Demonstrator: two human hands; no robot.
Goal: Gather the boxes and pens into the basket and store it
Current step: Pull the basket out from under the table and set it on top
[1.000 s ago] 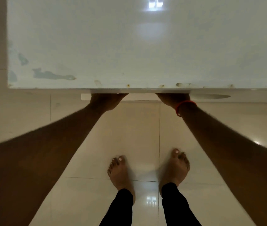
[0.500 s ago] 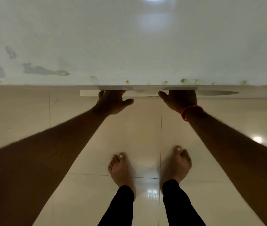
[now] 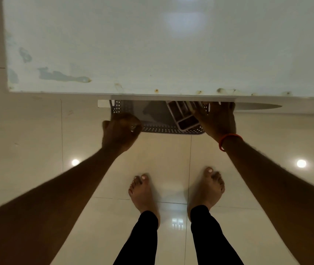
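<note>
A grey perforated basket (image 3: 163, 129) sticks out from under the white table's (image 3: 152, 44) front edge, its far half hidden beneath the top. My left hand (image 3: 120, 131) is closed on the basket's near left corner. My right hand (image 3: 218, 121) grips its right side, an orange band at the wrist. Inside the basket, at the right, a white-framed box (image 3: 183, 116) with dark compartments lies tilted. No pens can be made out.
The table top fills the upper half of the view, with chipped, stained patches along its front edge. Below it lies a glossy beige tiled floor (image 3: 37, 140) with light reflections. My bare feet (image 3: 142, 192) stand close to the table.
Both hands were tucked under the table's edge with no basket showing. Now they have come toward me, and the basket with the box has emerged from beneath the table.
</note>
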